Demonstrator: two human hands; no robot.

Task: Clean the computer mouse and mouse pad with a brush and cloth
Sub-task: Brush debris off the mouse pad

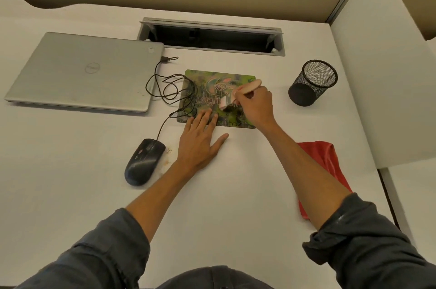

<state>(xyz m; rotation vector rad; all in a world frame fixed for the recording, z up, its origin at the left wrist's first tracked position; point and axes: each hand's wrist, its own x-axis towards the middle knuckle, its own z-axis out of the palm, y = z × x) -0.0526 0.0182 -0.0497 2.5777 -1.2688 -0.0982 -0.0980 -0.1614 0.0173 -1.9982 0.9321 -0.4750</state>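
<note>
A green printed mouse pad (200, 83) lies flat in the middle of the white desk. My right hand (256, 104) grips a small wooden-handled brush (247, 88), its dark bristles touching the pad's centre. My left hand (200, 137) rests palm down, fingers spread, with its fingertips pressing the pad's near edge. A black wired mouse (144, 161) sits on the desk left of my left hand, its cable (165, 90) looping over the pad's left side. A red cloth (330, 161) lies crumpled at the right, partly hidden by my right forearm.
A shut silver laptop (82, 71) lies at the back left. A black mesh pen cup (312, 82) stands right of the pad. An open cable slot (212, 36) runs along the back. Crumbs (168, 154) lie beside the mouse. A white partition (382, 76) bounds the right side.
</note>
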